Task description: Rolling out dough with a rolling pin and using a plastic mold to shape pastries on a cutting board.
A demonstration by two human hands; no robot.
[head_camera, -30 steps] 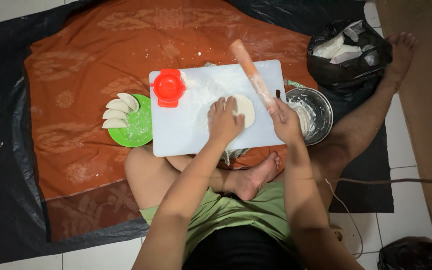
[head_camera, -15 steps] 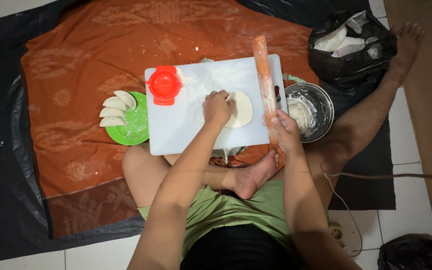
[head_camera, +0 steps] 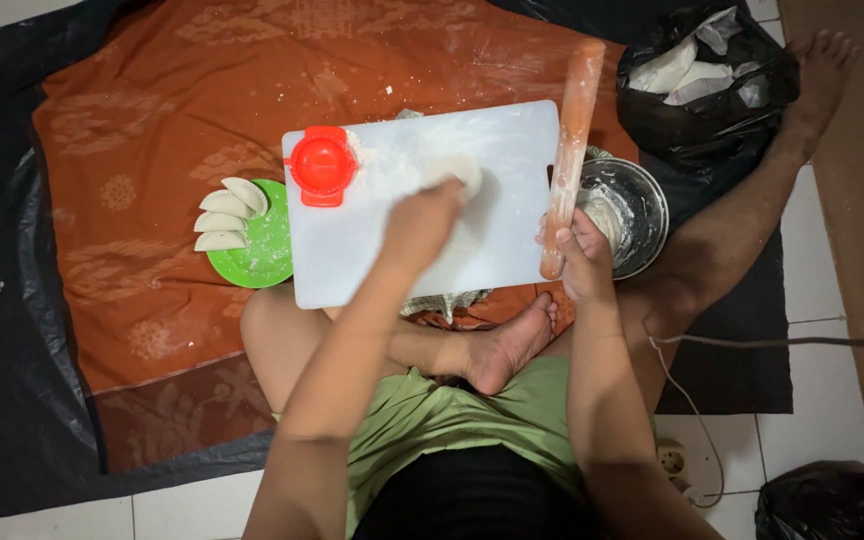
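1. Head view, work surface: we see a white cutting board [head_camera: 352, 270] lying on an orange patterned cloth [head_camera: 152, 110], which is spread over a black plastic sheet [head_camera: 2, 350] on a tiled floor. The board is dusted with flour.
2. Head view, left hand: our left hand [head_camera: 420, 222] is over the middle of the board, fingers closed on a pale round piece of dough [head_camera: 462, 168] that shows just past the fingertips. The hand is blurred, so we cannot tell how much of the dough touches the board.
3. Head view, right hand: our right hand [head_camera: 580, 258] grasps the near end of a wooden rolling pin [head_camera: 572, 140]. The pin lies along the right edge of the board, its far end pointing away from the body.
4. Head view, nearby items: a red round dumpling press [head_camera: 322, 165] sits at the left far corner of the board. A green plate [head_camera: 270, 262] just left of the board holds three folded dumplings [head_camera: 227, 215]. A metal bowl [head_camera: 652, 215] with floury contents stands just right of the pin. A black bag [head_camera: 702, 120] holding white wrappings lies beyond the bowl.
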